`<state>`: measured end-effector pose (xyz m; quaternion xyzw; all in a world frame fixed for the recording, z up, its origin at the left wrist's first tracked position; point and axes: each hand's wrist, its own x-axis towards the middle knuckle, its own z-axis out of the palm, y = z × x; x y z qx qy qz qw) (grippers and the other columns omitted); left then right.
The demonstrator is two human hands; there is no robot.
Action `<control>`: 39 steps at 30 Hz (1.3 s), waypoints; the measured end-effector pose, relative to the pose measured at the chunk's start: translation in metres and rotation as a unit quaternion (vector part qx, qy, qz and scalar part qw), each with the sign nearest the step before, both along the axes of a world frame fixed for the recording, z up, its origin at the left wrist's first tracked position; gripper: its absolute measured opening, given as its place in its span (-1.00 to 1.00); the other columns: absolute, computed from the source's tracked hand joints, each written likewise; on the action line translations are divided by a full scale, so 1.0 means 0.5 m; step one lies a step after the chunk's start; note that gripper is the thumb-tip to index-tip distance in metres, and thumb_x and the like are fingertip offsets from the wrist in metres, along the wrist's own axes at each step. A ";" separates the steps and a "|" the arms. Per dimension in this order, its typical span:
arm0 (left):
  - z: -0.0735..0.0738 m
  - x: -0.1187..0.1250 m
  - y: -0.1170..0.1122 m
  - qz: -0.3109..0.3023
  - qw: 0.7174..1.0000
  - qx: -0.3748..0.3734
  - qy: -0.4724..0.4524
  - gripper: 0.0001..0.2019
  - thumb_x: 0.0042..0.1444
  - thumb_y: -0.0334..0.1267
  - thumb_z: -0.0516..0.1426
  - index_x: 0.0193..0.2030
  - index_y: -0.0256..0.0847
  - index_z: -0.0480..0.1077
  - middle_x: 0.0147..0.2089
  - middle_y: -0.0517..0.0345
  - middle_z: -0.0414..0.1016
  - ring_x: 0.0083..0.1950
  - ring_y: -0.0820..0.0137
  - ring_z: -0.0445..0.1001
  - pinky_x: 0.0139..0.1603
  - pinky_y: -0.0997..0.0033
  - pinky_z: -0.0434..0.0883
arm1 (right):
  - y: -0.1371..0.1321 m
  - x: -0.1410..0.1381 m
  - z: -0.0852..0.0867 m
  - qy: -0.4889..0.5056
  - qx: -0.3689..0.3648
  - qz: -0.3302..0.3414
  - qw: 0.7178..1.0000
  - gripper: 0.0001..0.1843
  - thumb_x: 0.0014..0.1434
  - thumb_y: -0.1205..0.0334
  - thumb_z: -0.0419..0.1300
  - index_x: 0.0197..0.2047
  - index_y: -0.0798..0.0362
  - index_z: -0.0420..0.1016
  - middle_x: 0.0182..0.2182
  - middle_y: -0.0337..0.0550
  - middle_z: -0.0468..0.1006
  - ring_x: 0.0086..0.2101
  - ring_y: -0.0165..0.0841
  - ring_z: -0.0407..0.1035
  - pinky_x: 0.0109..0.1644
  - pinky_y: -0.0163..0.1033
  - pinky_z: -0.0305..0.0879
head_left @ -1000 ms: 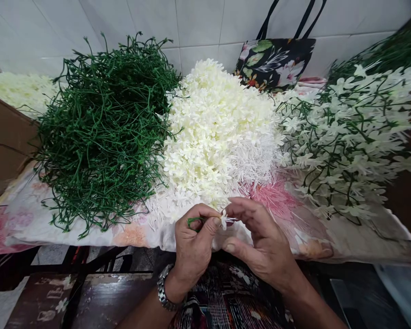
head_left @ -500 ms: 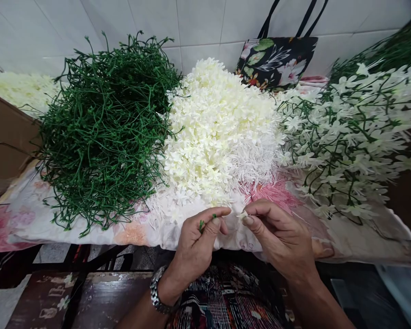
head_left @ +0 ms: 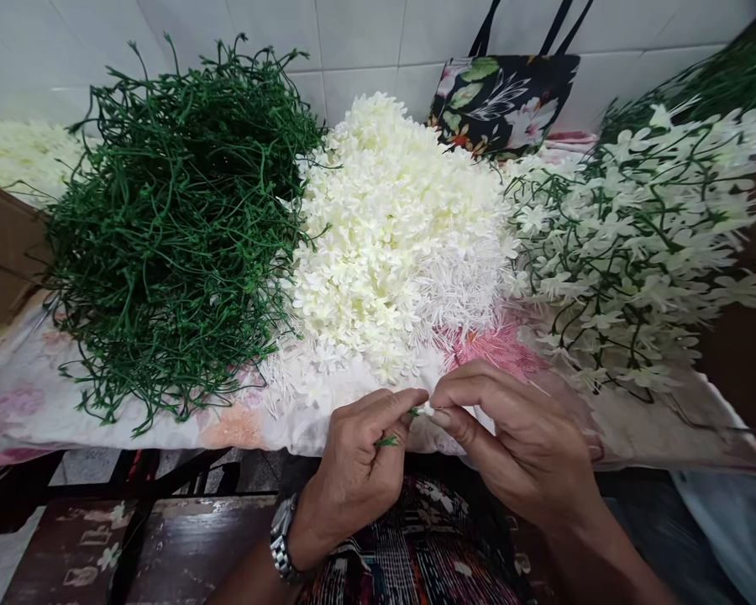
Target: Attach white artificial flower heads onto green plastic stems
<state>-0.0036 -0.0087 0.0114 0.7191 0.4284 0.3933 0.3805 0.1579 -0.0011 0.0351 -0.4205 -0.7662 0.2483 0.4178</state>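
Note:
My left hand [head_left: 366,445] is closed on a green plastic stem [head_left: 387,440], whose tips stick out between thumb and fingers. Pinched in my right hand [head_left: 510,437] is a small white flower piece [head_left: 426,409], touching a green stem tip at my left fingertips. Most of the flower piece is hidden by my fingers. Beyond my hands lies a heap of cream-white artificial petals [head_left: 378,244]. White thread-like stamens [head_left: 459,290] lie at its right front. A large tangle of green stems [head_left: 176,227] stands to the left.
Stems with white flowers attached [head_left: 636,252] are piled at the right. A black floral bag [head_left: 504,105] leans by the tiled wall [head_left: 359,97]. A flowered cloth [head_left: 164,424] covers the table, and a cardboard box [head_left: 6,260] stands at the left edge.
My hands have come together, bringing the flower piece in my right hand against the stem tip in my left. The view has shifted slightly.

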 end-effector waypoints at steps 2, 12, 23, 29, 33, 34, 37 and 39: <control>0.002 -0.001 -0.001 -0.007 1.000 -0.009 0.018 -0.63 0.06 -0.57 -0.05 -0.05 -0.36 0.43 -0.43 0.14 0.41 -0.41 0.46 0.37 -0.37 0.50 0.33 | -0.002 0.002 0.000 -0.018 0.006 0.003 1.000 -0.88 0.16 0.48 0.09 -0.33 0.08 0.35 -0.44 -0.23 0.40 -0.41 -0.48 0.31 -0.36 -0.38 0.24; 0.005 0.002 0.005 -0.008 0.999 0.003 0.053 -0.81 0.00 -0.55 -0.07 -0.43 -0.24 0.30 -0.57 0.26 0.22 -0.52 0.50 0.20 -0.49 0.51 0.17 | -0.004 -0.001 -0.006 -0.074 0.044 -0.008 0.996 -0.86 0.16 0.48 0.05 -0.35 0.11 0.35 -0.47 -0.21 0.39 -0.44 -0.47 0.30 -0.37 -0.37 0.25; -0.013 0.011 0.014 0.003 0.994 0.054 0.096 -0.80 -0.07 -0.54 -0.08 -0.58 -0.19 0.08 -0.61 0.29 0.11 -0.56 0.51 0.09 -0.55 0.49 0.06 | 0.003 0.002 -0.032 -0.082 0.024 0.005 0.996 -0.84 0.18 0.46 0.02 -0.38 0.08 0.31 -0.50 -0.21 0.36 -0.47 -0.45 0.26 -0.41 -0.35 0.22; -0.017 0.018 0.015 0.007 0.988 0.068 0.138 -0.81 -0.07 -0.53 -0.08 -0.59 -0.20 0.12 -0.61 0.24 0.18 -0.56 0.49 0.14 -0.54 0.48 0.08 | 0.003 0.005 -0.041 -0.086 0.010 0.001 0.996 -0.84 0.18 0.47 0.01 -0.39 0.07 0.29 -0.52 -0.22 0.34 -0.48 -0.45 0.26 -0.43 -0.35 0.21; -0.020 0.021 0.015 0.018 0.984 0.084 0.156 -0.81 -0.11 -0.53 -0.08 -0.61 -0.19 0.08 -0.64 0.25 0.14 -0.59 0.49 0.11 -0.57 0.45 0.03 | 0.004 0.007 -0.044 -0.087 0.003 0.005 0.996 -0.84 0.18 0.46 0.01 -0.39 0.06 0.29 -0.53 -0.23 0.35 -0.50 -0.45 0.26 -0.45 -0.34 0.21; -0.020 0.022 0.015 0.021 0.983 0.088 0.159 -0.81 -0.13 -0.53 -0.08 -0.62 -0.18 0.07 -0.65 0.25 0.13 -0.60 0.49 0.11 -0.57 0.45 0.03 | 0.004 0.007 -0.045 -0.087 0.001 0.006 0.996 -0.84 0.18 0.46 0.01 -0.39 0.06 0.29 -0.53 -0.23 0.35 -0.50 -0.45 0.26 -0.45 -0.34 0.21; -0.020 0.023 0.015 0.026 0.981 0.092 0.170 -0.82 -0.17 -0.53 -0.09 -0.62 -0.17 0.04 -0.65 0.25 0.12 -0.61 0.48 0.09 -0.58 0.43 0.01 | 0.004 0.006 -0.048 -0.086 -0.003 0.003 0.996 -0.84 0.18 0.45 0.01 -0.40 0.06 0.30 -0.53 -0.23 0.35 -0.50 -0.45 0.25 -0.46 -0.34 0.21; -0.018 0.024 0.015 0.031 0.980 0.093 0.175 -0.82 -0.20 -0.53 -0.09 -0.63 -0.16 0.03 -0.66 0.25 0.12 -0.61 0.48 0.09 -0.59 0.43 0.00 | 0.005 0.004 -0.050 -0.081 0.000 -0.002 0.997 -0.85 0.17 0.45 0.02 -0.40 0.06 0.30 -0.54 -0.24 0.34 -0.51 -0.46 0.25 -0.47 -0.35 0.21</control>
